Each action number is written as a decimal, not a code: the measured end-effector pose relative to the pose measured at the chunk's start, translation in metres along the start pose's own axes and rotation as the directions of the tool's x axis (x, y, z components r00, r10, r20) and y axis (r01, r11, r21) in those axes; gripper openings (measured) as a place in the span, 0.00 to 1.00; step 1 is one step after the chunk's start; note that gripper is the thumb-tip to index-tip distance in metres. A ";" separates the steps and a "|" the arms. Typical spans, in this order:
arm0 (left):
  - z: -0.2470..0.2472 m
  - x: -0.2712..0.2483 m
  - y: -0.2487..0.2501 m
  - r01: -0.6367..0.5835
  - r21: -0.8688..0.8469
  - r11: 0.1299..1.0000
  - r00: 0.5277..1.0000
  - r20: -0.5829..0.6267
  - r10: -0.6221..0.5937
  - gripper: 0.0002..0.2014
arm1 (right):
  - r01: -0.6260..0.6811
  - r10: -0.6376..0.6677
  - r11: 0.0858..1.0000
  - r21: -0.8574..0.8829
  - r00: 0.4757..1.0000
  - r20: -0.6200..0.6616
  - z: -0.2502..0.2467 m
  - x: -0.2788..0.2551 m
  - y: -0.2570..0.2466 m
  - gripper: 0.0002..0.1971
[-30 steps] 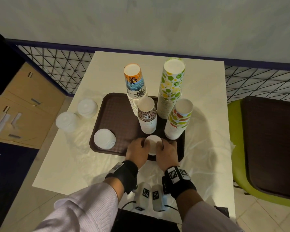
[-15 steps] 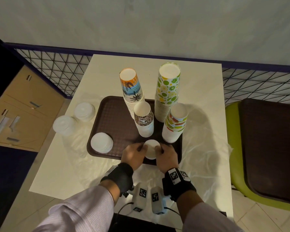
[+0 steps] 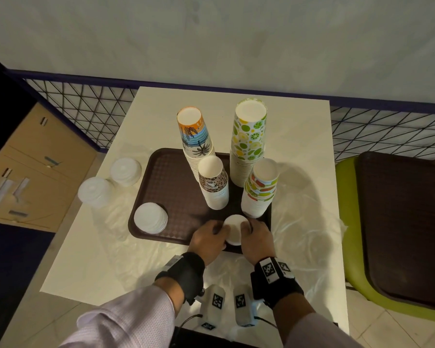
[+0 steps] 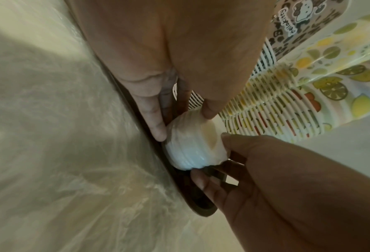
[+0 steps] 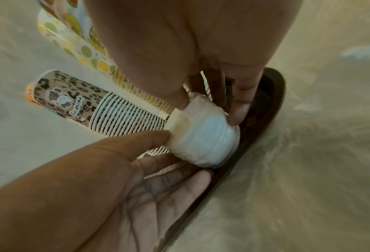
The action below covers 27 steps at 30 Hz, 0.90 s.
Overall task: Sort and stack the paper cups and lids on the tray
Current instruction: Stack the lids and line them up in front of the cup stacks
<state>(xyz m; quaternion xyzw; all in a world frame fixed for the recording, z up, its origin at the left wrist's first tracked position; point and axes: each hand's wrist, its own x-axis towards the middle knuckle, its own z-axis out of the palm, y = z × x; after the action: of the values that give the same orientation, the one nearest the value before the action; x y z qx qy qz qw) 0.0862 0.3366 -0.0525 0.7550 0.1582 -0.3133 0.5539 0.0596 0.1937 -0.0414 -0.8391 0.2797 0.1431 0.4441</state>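
At tray (image 3: 161, 187) near edge: left hand (image 3: 207, 241) and right hand (image 3: 258, 241) both grasping lid stack (image 3: 232, 228).

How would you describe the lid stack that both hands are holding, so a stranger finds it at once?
Start at the brown tray on the white table. Go to its near edge, in front of the four cup stacks. There the left hand and right hand grip a short stack of white lids; the other lid stacks are untouched and farther left.
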 end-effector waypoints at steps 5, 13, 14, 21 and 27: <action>0.002 -0.005 0.004 -0.002 -0.034 0.999 1.000 0.008 0.002 0.13 | 0.004 -0.004 1.000 0.011 1.000 0.014 -0.005 -0.003 0.002 0.19; -0.014 -0.033 0.013 -0.069 -0.018 0.997 0.994 -0.090 0.067 0.20 | 0.118 -0.112 0.992 0.031 0.980 -0.163 -0.019 -0.032 0.011 0.12; -0.019 -0.041 0.015 -0.097 0.008 0.995 0.990 -0.104 0.097 0.17 | 0.157 -0.147 0.987 0.035 0.969 -0.201 -0.022 -0.039 0.012 0.10; -0.060 -0.082 0.021 -0.213 0.070 0.975 0.965 -0.142 0.221 0.10 | 0.399 -0.390 0.916 -0.041 0.862 -0.323 -0.035 -0.086 0.008 0.07; -0.109 -0.107 0.030 -0.386 0.154 0.910 0.851 -0.323 0.415 0.13 | 0.545 -0.533 0.839 -0.012 0.816 -0.225 -0.021 -0.111 -0.037 0.09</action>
<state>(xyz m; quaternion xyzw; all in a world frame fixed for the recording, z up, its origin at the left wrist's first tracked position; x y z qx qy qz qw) 0.0550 0.4403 0.0597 0.8369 0.0798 -0.0587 0.5382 -0.0075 0.2315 0.0493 -0.8824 0.0817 -0.0890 0.4547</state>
